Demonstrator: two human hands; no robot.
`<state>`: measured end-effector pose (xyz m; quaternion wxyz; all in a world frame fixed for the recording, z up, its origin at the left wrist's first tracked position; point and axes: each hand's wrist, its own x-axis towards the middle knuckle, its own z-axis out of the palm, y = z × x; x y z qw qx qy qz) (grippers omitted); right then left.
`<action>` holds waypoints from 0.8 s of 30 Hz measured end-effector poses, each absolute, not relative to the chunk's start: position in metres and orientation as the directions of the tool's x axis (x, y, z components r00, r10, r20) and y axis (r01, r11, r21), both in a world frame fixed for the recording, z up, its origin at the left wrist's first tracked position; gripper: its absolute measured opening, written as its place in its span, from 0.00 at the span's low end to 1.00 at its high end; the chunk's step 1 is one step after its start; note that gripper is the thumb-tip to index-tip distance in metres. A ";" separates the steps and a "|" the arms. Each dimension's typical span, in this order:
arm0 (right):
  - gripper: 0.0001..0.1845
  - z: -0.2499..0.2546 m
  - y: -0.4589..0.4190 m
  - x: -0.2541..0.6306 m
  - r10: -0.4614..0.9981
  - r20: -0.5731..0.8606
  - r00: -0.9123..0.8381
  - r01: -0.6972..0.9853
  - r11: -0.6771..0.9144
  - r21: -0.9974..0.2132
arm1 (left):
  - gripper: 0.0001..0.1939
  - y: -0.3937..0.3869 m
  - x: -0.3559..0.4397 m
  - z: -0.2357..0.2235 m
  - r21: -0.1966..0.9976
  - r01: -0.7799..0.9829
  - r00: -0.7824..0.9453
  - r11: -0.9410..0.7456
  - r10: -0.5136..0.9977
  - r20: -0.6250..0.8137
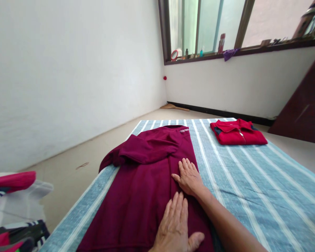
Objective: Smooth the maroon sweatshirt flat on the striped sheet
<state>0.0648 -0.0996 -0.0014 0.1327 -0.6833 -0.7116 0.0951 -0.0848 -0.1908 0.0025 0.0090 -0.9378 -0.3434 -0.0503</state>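
Note:
A maroon long-sleeved garment lies spread on the blue-and-white striped bed cover, its one visible sleeve folded across the upper part and hanging toward the left edge. My left hand rests palm down on its lower right part, fingers stretched out and thumb to the right. Farther up, my right hand presses flat near the garment's right side, beside a long seam or fold, fingers extended. Neither hand grips the cloth. A folded red jacket with a zip and dark shoulder patches lies at the back right, apart from both hands.
The striped bed cover extends to the right. Several clothes are piled at the lower left, with white translucent material. A broom lies on the floor by the far corner. Bottles and a round mirror stand along the windowsill.

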 end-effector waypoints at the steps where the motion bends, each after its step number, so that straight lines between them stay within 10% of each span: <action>1: 0.41 -0.002 -0.100 0.065 0.998 0.062 -0.031 0.947 0.049 -0.316 | 0.39 -0.191 -0.086 -0.003 0.008 0.646 0.759 -0.764 0.643 0.102; 24: 0.40 0.003 -0.084 0.048 0.993 0.063 -0.101 0.933 0.116 -0.339 | 0.42 -0.188 -0.095 -0.028 -0.083 0.634 0.754 -0.769 0.591 0.287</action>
